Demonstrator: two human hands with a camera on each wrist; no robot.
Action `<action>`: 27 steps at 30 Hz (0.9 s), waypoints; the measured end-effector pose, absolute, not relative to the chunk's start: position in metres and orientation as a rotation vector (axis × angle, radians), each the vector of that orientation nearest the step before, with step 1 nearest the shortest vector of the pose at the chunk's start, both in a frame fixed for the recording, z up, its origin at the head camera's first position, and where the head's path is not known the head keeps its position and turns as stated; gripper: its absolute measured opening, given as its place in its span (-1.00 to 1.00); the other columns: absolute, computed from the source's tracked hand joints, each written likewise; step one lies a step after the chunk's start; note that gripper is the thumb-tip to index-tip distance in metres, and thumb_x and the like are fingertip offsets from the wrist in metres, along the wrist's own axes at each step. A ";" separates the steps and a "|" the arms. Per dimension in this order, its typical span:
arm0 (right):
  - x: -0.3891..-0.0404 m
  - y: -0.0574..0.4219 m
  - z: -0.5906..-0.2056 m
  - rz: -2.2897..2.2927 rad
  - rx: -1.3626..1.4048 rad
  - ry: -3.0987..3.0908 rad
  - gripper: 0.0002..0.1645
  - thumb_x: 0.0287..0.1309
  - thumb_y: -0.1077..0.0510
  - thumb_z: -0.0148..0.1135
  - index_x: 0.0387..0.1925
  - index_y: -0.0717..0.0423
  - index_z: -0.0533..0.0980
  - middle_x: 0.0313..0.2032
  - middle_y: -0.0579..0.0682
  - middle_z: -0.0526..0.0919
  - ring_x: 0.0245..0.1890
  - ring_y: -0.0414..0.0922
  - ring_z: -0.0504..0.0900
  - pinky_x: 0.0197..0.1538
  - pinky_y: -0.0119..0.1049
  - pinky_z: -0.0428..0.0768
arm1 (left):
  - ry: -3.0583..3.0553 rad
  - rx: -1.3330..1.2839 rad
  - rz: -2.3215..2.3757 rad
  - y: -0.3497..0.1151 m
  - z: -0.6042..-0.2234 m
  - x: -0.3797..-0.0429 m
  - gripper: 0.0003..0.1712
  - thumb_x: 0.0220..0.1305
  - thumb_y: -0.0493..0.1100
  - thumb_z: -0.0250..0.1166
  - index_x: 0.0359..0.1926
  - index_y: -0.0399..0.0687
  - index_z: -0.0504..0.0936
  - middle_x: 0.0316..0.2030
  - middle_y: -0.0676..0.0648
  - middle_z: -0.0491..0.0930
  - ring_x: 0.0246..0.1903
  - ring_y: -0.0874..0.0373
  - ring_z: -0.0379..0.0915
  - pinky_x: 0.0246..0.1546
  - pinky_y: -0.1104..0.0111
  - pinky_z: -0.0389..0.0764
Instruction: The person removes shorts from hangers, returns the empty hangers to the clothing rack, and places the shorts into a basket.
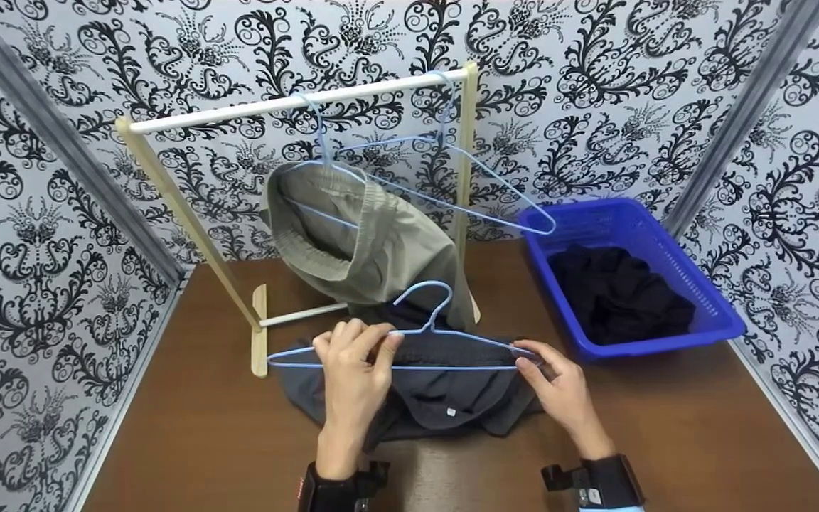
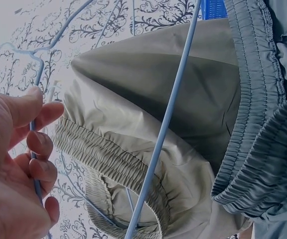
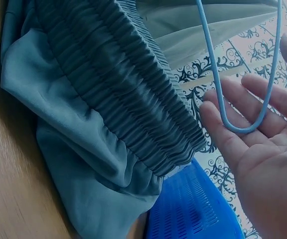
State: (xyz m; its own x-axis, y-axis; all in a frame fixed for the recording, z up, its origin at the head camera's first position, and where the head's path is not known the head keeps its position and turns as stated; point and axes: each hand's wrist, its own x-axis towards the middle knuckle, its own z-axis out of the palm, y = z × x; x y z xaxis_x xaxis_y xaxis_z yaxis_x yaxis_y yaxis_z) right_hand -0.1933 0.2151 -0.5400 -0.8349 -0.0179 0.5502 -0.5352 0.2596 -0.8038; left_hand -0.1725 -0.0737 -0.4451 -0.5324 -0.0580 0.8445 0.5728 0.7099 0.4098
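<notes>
Indoors, patterned walls (image 1: pixel 25 249) flank a brown table (image 1: pixel 189 427) (left fingers (image 1: pixel 370 336) and right fingers (image 1: pixel 543 350) hold a hanger (image 1: pixel 459 368)).

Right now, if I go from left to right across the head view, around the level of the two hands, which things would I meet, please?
Rack's left foot → left hand → hook of the held hanger → right hand → blue basket.
</notes>
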 end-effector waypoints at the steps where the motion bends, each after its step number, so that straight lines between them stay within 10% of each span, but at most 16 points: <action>1: -0.193 0.215 -0.539 1.592 0.499 -2.109 -0.68 0.18 0.54 0.29 -0.04 0.34 0.68 -0.13 0.22 0.77 -0.18 -0.33 0.70 -0.16 -0.62 0.58 | -1.985 -0.401 -0.857 -0.073 -0.445 -0.173 -0.92 0.13 -0.21 0.53 -0.39 -0.09 0.77 -0.59 0.04 0.38 -0.48 0.14 0.29 -0.12 0.03 0.21; 27: -0.190 0.220 -0.534 1.793 0.566 -2.000 -0.75 0.34 0.56 0.08 -0.36 0.46 0.66 -0.40 0.36 0.72 -0.42 -0.24 0.76 -0.37 -0.37 0.72 | -2.010 -0.497 -0.871 -0.066 -0.439 -0.172 -0.77 0.24 -0.18 0.47 -0.07 -0.09 0.77 -0.28 0.00 0.62 -0.20 0.05 0.50 0.21 -0.08 0.25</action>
